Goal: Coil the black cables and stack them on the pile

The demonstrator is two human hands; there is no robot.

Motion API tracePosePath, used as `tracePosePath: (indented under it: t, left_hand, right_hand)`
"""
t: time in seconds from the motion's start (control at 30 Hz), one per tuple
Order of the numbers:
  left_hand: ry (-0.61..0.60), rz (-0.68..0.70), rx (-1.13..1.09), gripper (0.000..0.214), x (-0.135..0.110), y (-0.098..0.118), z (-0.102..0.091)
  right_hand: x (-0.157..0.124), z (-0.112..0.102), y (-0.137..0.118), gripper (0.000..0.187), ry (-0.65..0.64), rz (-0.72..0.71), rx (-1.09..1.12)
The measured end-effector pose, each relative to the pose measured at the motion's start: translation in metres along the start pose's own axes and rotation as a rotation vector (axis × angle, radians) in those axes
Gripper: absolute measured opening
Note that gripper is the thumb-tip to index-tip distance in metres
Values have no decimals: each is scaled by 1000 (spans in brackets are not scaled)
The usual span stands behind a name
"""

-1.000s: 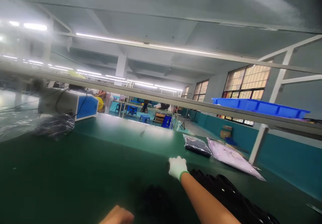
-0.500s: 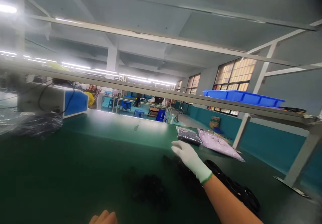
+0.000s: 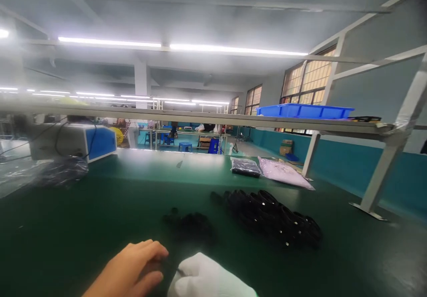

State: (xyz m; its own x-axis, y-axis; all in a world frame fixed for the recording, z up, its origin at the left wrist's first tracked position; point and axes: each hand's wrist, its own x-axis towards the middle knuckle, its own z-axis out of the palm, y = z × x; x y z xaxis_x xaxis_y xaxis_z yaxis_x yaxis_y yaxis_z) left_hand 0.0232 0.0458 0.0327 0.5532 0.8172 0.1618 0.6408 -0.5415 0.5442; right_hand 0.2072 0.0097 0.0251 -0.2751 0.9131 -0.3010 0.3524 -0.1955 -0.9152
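My left hand [image 3: 135, 268] is bare, low in the view left of centre, its fingers bent and its thumb curled toward them. Close beside it, my right hand [image 3: 208, 279] wears a white glove and is closed in a pinch. A thin dark piece [image 3: 180, 271] shows at the gloved fingertips; its kind is too unclear to name. The gap between my left thumb and fingers is dark, so its contents do not show. Beyond my hands lies a small blurred black heap [image 3: 191, 228]. To its right is a bigger pile of black loop-shaped pieces [image 3: 273, 217] with small white spots.
On the green tabletop [image 3: 100, 208] lie a clear bag with dark contents [image 3: 246, 167] and a pink packet [image 3: 283, 173]. A blue-and-white box [image 3: 100, 141] and crumpled plastic [image 3: 63, 172] are at left. A shelf [image 3: 200, 118] crosses above, bearing a blue tray [image 3: 303, 111].
My gloved right hand has come back from over the bigger black pile to beside my left hand, now closed. My left hand has come further into view. The camera has tilted slightly.
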Motion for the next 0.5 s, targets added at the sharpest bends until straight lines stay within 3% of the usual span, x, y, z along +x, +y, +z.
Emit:
tracePosePath:
  t: [0.1, 0.27, 0.4, 0.5]
  left_hand:
    - [-77, 33, -84, 20, -2, 17, -12]
    - [-126, 156, -163, 19, 12, 32, -18]
    - [-156, 228, -217, 17, 21, 33, -19]
    - [-153, 251, -228, 19, 30, 32, -14]
  right_hand:
    - [0, 5, 15, 22, -249, -85, 370]
    - [9, 24, 38, 60, -562, -51, 991]
    - [9, 23, 46, 69, -642, -182, 1033]
    - [12, 19, 53, 60, -665, -224, 964]
